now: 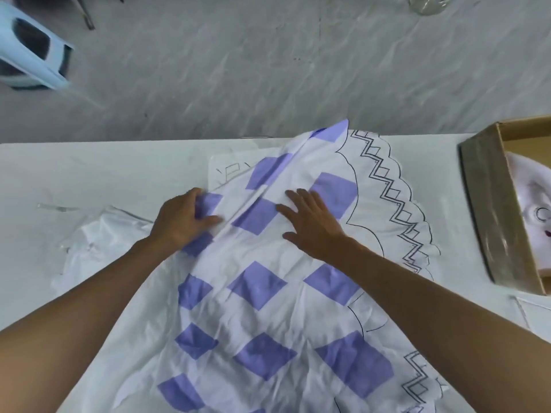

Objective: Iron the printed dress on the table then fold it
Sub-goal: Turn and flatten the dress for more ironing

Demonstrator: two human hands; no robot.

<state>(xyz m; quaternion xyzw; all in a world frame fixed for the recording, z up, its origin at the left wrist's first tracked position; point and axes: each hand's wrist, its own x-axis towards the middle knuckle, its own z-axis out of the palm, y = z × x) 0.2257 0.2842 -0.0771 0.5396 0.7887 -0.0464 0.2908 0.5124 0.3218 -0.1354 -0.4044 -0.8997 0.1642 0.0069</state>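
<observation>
Lying spread across the white tabletop (89, 168), the printed dress (268, 293) reaches from the near edge up to the far edge, its white cloth wrinkled and marked with purple squares, with a black zigzag border curving down its right side. A raised fold runs diagonally through its upper part, and both hands sit either side of that fold.

The left hand (183, 219) rests on the dress's left edge, just beside the fold; its fingers (208, 219) are curled loosely over the cloth, the thumb lying along a purple square. Whether they actually pinch the fabric I cannot tell. The right hand (313, 225) lies flat on the dress on the other side of the fold, palm down, fingers (293, 196) spread wide and pointing away toward the far edge, gripping nothing. The cloth passes under both palms, and the forearms cross over the lower part of the dress.

A bunched white cloth (101, 236) lies on the tabletop to the left, touching the dress's edge. A cardboard box (489, 204) stands at the right, well apart from the hands, with some white fabric inside. Beyond the tabletop, a light blue plastic stool (32, 52) stands on the grey floor.
</observation>
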